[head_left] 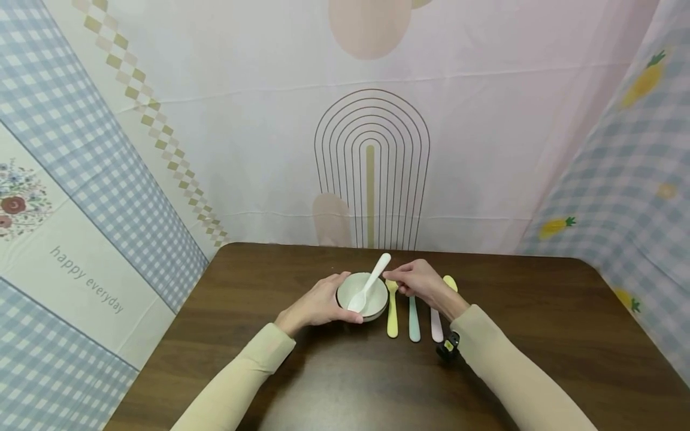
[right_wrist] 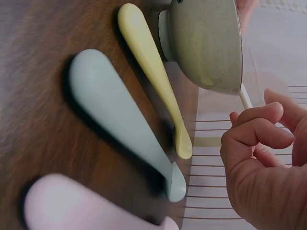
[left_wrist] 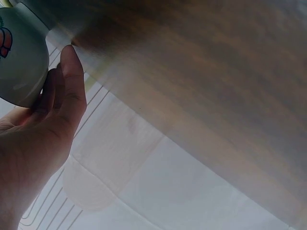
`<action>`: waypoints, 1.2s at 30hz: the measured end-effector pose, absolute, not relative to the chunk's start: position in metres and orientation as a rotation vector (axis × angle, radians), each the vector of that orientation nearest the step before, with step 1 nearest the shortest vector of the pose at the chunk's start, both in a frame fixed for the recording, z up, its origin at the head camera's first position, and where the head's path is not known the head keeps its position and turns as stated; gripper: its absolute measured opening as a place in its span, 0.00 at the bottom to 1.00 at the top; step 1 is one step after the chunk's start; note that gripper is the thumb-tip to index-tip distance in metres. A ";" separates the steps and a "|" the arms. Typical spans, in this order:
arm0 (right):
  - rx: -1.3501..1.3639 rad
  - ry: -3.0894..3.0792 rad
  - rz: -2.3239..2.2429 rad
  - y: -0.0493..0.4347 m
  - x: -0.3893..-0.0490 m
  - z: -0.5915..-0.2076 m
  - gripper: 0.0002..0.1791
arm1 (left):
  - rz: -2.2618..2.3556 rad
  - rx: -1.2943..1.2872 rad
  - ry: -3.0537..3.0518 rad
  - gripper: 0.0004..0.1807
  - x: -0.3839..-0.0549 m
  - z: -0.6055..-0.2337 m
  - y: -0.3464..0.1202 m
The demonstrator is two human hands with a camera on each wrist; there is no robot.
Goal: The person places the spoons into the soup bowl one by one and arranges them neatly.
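My left hand grips the side of a small pale bowl, thumb at the near rim and fingers round the far side. A coloured print shows on the bowl's outer wall in the left wrist view. Inside the bowl leans a white spoon, its handle rising past the far right rim. Beside that handle is my right hand, its fingers loosely bent with nothing seen between them. Below it lie a yellow spoon, a blue-green spoon and a pink spoon, side by side.
Another yellow piece shows past my right wrist, partly hidden by the arm. All this stands on a dark brown wooden table. A printed cloth hangs behind the table's far edge, with checked cloths at both sides.
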State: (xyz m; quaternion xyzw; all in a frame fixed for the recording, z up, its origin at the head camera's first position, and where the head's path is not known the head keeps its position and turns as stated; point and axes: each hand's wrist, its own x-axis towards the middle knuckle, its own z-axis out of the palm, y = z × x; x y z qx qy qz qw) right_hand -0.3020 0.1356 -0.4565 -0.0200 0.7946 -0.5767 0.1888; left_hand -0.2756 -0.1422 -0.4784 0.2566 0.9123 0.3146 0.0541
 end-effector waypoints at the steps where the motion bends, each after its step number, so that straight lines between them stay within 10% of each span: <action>1: -0.059 2.249 -1.613 0.138 -0.301 -0.456 0.23 | 0.960 0.774 2.769 0.53 -0.275 -0.478 -0.142; 36: -0.073 2.431 -1.560 0.170 -0.263 -0.444 0.21 | 0.951 0.767 2.779 0.53 -0.274 -0.479 -0.142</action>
